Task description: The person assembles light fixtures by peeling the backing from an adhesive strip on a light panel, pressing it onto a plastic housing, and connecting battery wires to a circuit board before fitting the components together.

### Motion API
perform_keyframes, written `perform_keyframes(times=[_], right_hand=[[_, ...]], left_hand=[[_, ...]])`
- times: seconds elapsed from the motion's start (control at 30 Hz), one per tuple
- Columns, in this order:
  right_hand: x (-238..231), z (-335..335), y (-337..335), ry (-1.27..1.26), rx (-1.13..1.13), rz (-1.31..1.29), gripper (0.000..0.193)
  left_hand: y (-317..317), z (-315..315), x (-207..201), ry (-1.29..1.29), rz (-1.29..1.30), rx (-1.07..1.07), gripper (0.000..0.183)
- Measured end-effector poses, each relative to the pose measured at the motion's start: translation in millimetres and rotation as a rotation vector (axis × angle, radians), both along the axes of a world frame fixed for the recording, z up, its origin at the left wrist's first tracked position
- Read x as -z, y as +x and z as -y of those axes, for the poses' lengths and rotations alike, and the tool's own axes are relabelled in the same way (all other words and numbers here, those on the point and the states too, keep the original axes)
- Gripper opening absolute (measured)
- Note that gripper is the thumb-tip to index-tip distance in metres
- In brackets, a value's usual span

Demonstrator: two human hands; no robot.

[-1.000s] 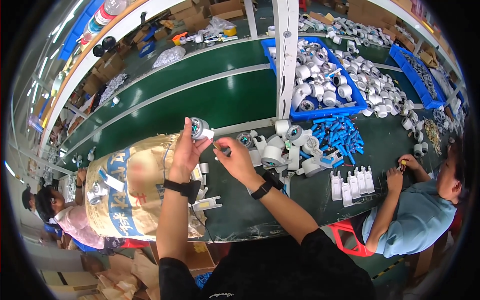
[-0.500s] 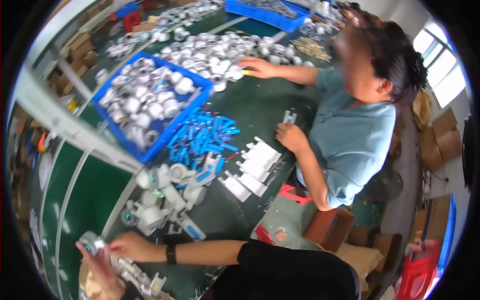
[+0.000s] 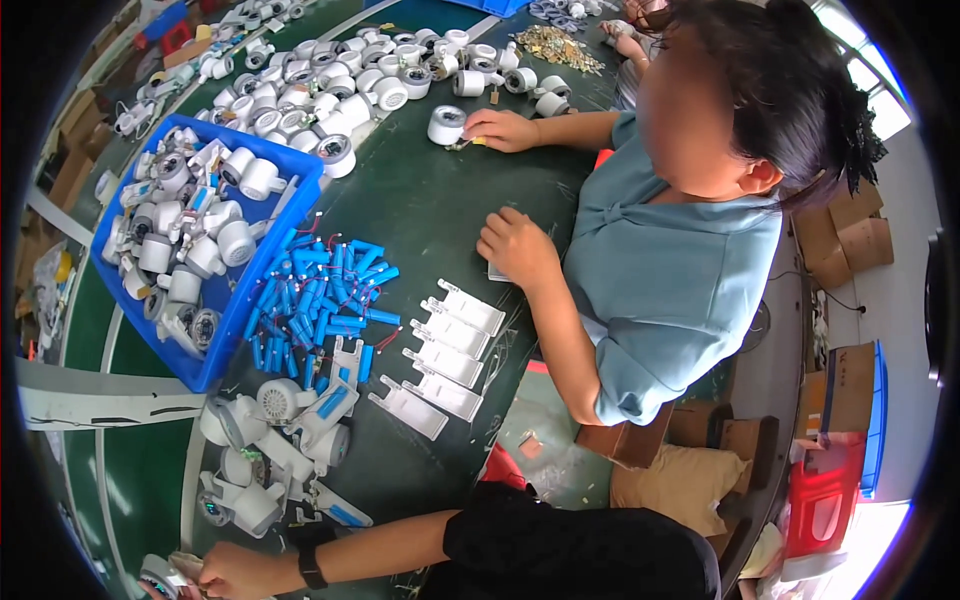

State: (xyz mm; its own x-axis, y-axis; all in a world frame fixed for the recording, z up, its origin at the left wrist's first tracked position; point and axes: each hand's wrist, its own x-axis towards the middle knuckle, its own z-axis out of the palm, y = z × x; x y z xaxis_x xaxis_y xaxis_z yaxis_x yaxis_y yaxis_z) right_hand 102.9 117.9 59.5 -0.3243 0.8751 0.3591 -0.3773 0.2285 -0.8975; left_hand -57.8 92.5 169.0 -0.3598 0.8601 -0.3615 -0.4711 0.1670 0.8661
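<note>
At the lower left edge, my left hand [image 3: 152, 591] shows only a few fingers; they hold a round white-and-grey housing [image 3: 158, 574] with a greenish part inside. My right hand [image 3: 238, 573], with a dark band on the wrist, is beside it. Its fingers are pinched together at the housing's rim; what is between them is too small to make out. Just beyond my right forearm lies a heap of white housings [image 3: 258, 503] with handles, some with a blue cylindrical battery set in. Past them are a pile of loose blue batteries [image 3: 318, 300] with red wires and a row of white plastic handle shells [image 3: 440, 358].
A blue crate [image 3: 278, 240] full of white housings stands at the left, near a metal post [image 3: 110, 397]. A larger pile of housings [image 3: 350, 85] lies at the back. Across the table, a co-worker's hand [image 3: 502, 130] touches one housing [image 3: 447, 124]; their other hand [image 3: 520, 247] rests near the edge.
The view has shifted, and my hands with the housing sit lower, partly out of the picture. The co-worker's far hand now has a single housing apart from the pile; their near hand has lowered.
</note>
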Motion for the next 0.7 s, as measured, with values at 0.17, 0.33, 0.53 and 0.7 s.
perform_keyframes(times=[0.17,0.33,0.53,0.7], right_hand=[[-4,0,5,-0.066,0.030,-0.012,0.016],[-13,14,-12,0.010,-0.004,-0.115,0.018],[3,-7,27,-0.059,-0.137,0.171,0.025],[-9,5,16,-0.147,-0.279,0.183,0.028]], left_hand=[[12,-2,-5,-0.026,-0.124,-0.045,0.051],[-62,31,6,-0.065,-0.187,-0.237,0.058],[8,-8,13,-0.095,0.013,0.015,0.048],[7,15,-8,-0.054,-0.061,0.035,0.046]])
